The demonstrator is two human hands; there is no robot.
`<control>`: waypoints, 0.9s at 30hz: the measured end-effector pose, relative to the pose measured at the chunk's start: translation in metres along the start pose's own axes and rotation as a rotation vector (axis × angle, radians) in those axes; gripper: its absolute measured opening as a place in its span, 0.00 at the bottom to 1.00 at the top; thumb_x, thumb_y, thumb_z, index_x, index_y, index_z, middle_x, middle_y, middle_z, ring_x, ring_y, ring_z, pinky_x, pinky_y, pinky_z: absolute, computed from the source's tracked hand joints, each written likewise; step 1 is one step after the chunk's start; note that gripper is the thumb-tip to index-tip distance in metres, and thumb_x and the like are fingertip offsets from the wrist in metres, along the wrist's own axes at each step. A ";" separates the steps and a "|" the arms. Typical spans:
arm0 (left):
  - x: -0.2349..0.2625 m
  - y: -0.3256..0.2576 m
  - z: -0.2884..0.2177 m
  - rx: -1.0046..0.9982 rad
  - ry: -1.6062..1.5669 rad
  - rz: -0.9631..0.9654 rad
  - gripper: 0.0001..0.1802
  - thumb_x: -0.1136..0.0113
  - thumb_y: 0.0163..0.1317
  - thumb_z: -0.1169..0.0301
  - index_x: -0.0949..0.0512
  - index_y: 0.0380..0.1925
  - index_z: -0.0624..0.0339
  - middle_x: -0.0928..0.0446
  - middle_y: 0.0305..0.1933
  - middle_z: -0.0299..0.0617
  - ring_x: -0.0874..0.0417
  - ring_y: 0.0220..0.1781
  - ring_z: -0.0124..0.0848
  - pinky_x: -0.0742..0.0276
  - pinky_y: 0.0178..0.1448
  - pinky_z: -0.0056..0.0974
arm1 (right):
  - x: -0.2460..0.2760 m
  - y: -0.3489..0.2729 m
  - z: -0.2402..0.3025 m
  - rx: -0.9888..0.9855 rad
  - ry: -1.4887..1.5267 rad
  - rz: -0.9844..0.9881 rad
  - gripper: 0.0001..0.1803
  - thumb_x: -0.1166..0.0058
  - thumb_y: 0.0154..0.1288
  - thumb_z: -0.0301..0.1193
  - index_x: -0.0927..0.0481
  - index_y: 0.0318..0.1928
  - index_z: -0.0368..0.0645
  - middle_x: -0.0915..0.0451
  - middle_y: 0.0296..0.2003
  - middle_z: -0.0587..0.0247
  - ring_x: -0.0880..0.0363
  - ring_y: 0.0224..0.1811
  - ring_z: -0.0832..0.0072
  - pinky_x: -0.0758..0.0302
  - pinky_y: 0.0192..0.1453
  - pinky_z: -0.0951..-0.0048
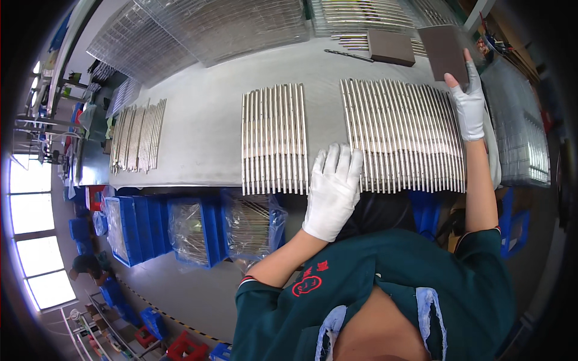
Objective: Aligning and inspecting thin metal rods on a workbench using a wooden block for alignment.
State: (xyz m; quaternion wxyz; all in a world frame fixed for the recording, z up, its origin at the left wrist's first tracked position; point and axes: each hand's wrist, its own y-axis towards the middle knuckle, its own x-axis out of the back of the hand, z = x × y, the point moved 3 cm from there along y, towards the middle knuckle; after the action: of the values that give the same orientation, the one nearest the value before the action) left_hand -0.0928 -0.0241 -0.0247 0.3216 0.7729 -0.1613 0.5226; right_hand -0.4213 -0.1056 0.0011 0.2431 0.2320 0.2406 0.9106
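My right hand [469, 111], in a white glove with bare fingertips showing, grips a flat dark brown sanding sponge [442, 54] at the table's far right. Below it lies a wide row of slim shiny metal rods [403, 135], side by side. My left hand [335, 189], gloved in white, rests with fingers stretched out at the left edge of that row, near its front end. Just left of this hand is a narrower row of metal rods [274, 138]. A third, less even group of rods [138, 136] lies at the far left.
A second brown block [391, 48] and a dark drill bit [349, 55] lie at the back of the pale table [201, 120]. Clear plastic trays [241, 27] stand along the back, more trays [518, 126] at the right. Blue bins [137, 228] with bagged rods sit below the front edge.
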 end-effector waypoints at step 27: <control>-0.011 -0.003 0.001 -0.029 -0.146 -0.197 0.46 0.32 0.34 0.74 0.32 0.62 0.66 0.27 0.59 0.56 0.27 0.64 0.53 0.33 0.67 0.58 | -0.075 -0.017 0.101 0.158 -0.175 0.966 0.33 0.42 0.60 0.16 0.24 0.65 0.56 0.19 0.59 0.63 0.20 0.60 0.62 0.24 0.64 0.68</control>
State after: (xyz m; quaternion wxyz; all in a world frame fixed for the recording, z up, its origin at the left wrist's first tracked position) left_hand -0.0947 -0.0238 -0.0359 0.3701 0.8161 -0.1153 0.4286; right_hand -0.3034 -0.1010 0.0473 -0.2056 0.4100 0.1524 0.8754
